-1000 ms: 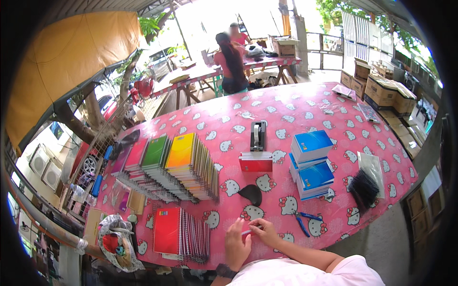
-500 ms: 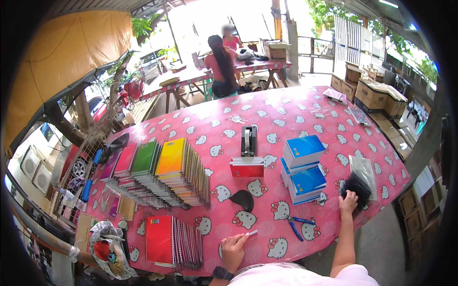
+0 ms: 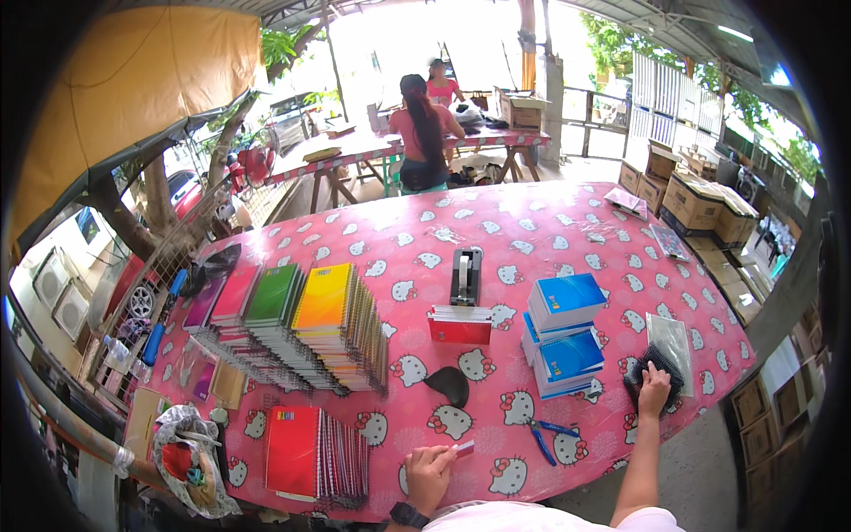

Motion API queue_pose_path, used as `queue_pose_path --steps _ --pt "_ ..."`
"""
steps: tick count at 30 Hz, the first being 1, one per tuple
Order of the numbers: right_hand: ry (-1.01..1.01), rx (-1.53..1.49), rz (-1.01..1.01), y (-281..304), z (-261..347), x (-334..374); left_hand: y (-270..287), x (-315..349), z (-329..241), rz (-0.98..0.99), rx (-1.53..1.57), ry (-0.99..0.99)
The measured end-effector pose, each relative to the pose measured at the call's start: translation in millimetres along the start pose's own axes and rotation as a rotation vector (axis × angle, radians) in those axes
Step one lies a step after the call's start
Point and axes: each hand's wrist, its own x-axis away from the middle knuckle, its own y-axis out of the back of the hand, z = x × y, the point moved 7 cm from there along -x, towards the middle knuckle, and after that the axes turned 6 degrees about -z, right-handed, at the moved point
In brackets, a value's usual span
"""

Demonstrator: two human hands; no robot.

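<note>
At the near edge of the table, my left hand (image 3: 427, 474) is closed, with a small thin flat piece (image 3: 464, 449) pinched between thumb and fingers. My right hand (image 3: 654, 390) reaches to the right side, its fingers curled onto a bundle of black binding coils (image 3: 635, 383). Under the bundle lies a clear plastic sleeve (image 3: 667, 332). Between my hands rest blue-handled pliers (image 3: 545, 443), jaws toward the left. Further in sit stacked blue notebooks (image 3: 567, 355) and a curved black piece (image 3: 449, 385).
Tall stacks of yellow notebooks (image 3: 324, 297), green notebooks (image 3: 272, 293) and red notebooks (image 3: 294, 452) stand on the left. A tape dispenser (image 3: 466, 277) is behind a small red notebook stack (image 3: 460, 331). A cloth bag (image 3: 191, 461) hangs at the near-left edge. Two people work at a farther table.
My right hand has shifted slightly over the black coils, its fingers now more curled in. The thin piece in my left hand has turned a little. The view has tilted slightly.
</note>
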Motion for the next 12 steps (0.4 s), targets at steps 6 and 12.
queue_pose_path --steps 6,12 --pt "-0.030 -0.279 -0.104 10 -3 -10 -8 -4 7 0.040 -0.003 0.066" --pt "-0.279 -1.300 0.825 82 131 20 -8 -6 0 0.118 -0.008 -0.003"
